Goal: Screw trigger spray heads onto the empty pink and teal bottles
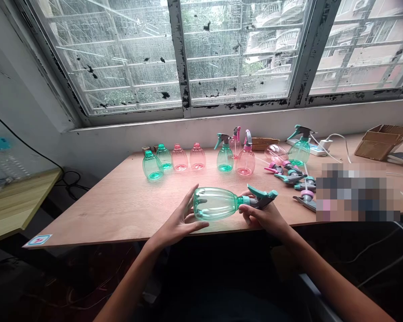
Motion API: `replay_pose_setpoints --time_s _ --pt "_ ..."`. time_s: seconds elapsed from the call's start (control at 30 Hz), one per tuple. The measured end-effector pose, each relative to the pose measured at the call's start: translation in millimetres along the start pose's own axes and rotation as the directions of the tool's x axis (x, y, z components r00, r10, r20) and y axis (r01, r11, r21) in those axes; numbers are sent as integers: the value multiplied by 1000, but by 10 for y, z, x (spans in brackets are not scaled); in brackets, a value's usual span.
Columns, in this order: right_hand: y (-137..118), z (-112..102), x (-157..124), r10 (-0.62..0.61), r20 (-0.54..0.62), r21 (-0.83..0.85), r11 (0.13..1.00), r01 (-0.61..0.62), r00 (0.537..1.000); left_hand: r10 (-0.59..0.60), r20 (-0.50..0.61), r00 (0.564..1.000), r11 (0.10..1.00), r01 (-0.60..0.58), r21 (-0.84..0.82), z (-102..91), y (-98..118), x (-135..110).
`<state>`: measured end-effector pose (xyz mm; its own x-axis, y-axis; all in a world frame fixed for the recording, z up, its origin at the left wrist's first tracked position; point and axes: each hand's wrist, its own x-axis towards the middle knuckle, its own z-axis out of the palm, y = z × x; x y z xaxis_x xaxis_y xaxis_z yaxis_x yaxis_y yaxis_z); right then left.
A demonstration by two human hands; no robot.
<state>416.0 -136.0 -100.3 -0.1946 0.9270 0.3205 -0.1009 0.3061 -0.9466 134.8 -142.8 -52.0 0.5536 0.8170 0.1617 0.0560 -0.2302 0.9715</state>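
Observation:
A clear green spray bottle (218, 203) lies sideways in the air over the table's front edge, its base to the left. My left hand (177, 221) cradles the base, thumb below and fingers around the end. My right hand (267, 218) grips the neck just under the grey and teal trigger head (262, 197), which is seated on the bottle. Some right fingers are hidden behind the neck. Loose trigger heads (290, 176) in grey, pink and teal lie to the right of my right hand.
Headless green bottles (152, 166) and pink bottles (197, 157) stand at the back of the wooden table (121, 210). Bottles with heads, green (225, 156) and pink (245, 161), stand further right. Another green spray bottle (299, 150) is near white cables and a cardboard box (378, 142).

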Motion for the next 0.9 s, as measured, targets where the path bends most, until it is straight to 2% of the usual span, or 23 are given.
replay_pose_setpoints --time_s 0.17,0.27,0.37,0.67,0.9 --pt "-3 0 -1 -7 -5 29 1000 7 1000 -7 18 1000 999 8 -34 -14 -33 -7" --pt "1 -1 -3 -5 0 17 1000 5 1000 2 -21 1000 1000 -2 9 -25 -25 4" --pt "0 -2 0 -10 -1 18 1000 10 1000 17 -16 1000 999 -16 46 -24 -10 16" --pt "-9 3 2 -5 -9 45 999 5 1000 -23 6 1000 999 24 -41 0 -11 -7" --pt "-27 11 -6 25 -4 33 999 -25 1000 9 26 1000 1000 -10 25 -15 11 10"
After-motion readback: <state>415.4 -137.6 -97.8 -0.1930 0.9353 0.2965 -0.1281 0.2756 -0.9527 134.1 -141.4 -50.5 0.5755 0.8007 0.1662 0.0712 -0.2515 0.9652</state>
